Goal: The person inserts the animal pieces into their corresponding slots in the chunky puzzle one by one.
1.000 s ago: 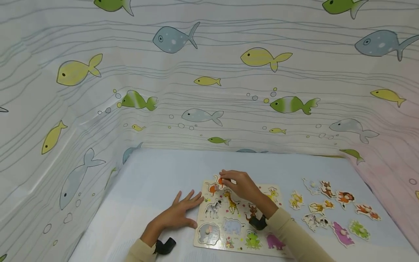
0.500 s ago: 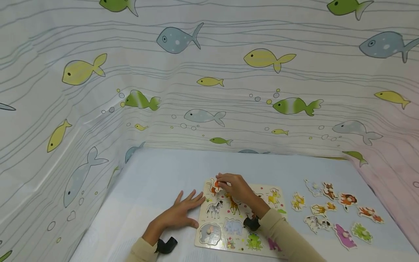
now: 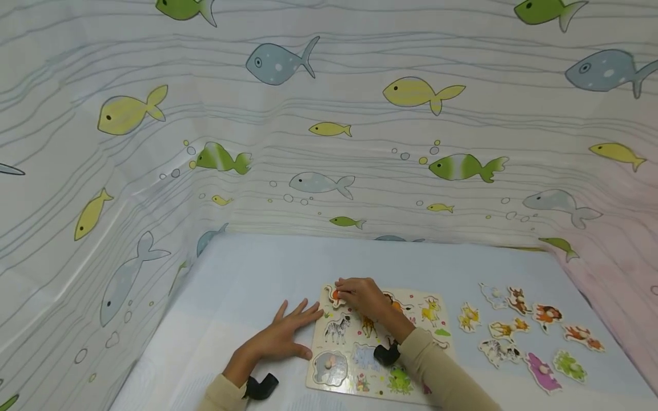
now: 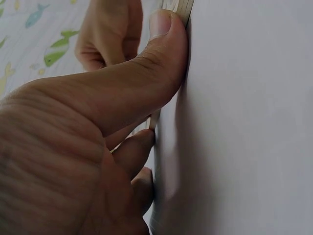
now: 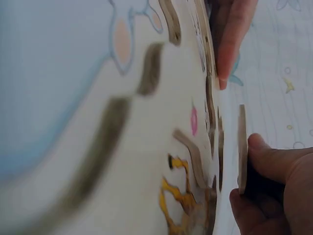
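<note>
Orange piece (image 3: pixel 334 295) pinched in right hand (image 3: pixel 369 299), at far left corner of board (image 3: pixel 319 338)

At left: beige cloth sleeve; smooth black wrist camera (image 3: pixel 260 386). Next, left hand (image 3: pixel 285 337), palm down, with spread fingers and nothing gripped; thumb and fingertips against the board's left edge.

Board: flat, wooden, cream-faced, with printed animals and shallow, wavy-edged hollows; raw wood tone along the rim in the left wrist view. At near left corner, grey elephant piece (image 3: pixel 323 377) with round knob, seated in its hollow.

Orange piece: thin, flat, with curled tail and pale border. Grasped between thumb and curled fingers; tail end exposed to the left of the fingertips, remainder hidden beneath them. Edge-on in the right wrist view, with a gap between piece and board.

Just below, zebra picture (image 3: pixel 336 329); then giraffe picture (image 3: pixel 368 326), partly behind the right wrist. Farther right, lion picture (image 3: pixel 394 304) and yellow goat picture (image 3: pixel 430 312).

Right of board, on pale smooth table (image 3: pixel 277 262): loose cut-out animal pieces with wavy outlines, among them black-and-white piece (image 3: pixel 498 351), purple piece (image 3: pixel 542 372) and green piece (image 3: pixel 569 365), the last two with knobs upward.
</note>
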{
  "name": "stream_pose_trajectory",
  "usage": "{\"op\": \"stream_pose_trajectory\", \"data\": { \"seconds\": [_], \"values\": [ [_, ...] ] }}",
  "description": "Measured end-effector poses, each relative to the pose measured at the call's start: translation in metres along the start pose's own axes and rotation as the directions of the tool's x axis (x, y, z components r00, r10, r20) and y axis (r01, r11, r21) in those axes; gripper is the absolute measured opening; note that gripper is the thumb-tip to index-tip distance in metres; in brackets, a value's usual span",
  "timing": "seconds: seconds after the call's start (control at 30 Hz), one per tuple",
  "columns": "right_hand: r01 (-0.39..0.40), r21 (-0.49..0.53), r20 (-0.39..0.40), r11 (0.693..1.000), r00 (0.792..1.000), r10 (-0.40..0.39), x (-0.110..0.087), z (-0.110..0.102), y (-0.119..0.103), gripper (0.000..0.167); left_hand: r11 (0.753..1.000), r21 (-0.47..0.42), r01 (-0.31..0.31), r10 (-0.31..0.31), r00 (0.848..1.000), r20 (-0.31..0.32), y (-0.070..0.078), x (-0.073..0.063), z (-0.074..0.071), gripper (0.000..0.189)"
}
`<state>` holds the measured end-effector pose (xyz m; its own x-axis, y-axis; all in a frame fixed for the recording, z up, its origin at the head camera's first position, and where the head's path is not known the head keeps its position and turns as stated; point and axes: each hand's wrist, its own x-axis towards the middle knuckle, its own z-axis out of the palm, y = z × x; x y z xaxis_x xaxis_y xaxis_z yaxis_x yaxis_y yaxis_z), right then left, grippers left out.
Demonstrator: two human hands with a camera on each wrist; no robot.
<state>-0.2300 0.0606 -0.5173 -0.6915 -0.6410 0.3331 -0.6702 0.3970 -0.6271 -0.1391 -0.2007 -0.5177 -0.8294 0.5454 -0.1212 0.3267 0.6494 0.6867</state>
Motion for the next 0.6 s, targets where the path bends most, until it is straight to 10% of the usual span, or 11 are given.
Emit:
{"op": "stream_pose_trajectory", "data": {
  "seconds": [0.6],
  "values": [
    [0.013, -0.038, 0.004, 0.999, 1.0, -0.013, -0.0006, 0.0076, 0.0026, 0.027, 1.0, 0.017, -0.003, 0.004, 1.0, -0.008, 0.0002, -0.0031, 0.0006, 0.096]
  ]
}}
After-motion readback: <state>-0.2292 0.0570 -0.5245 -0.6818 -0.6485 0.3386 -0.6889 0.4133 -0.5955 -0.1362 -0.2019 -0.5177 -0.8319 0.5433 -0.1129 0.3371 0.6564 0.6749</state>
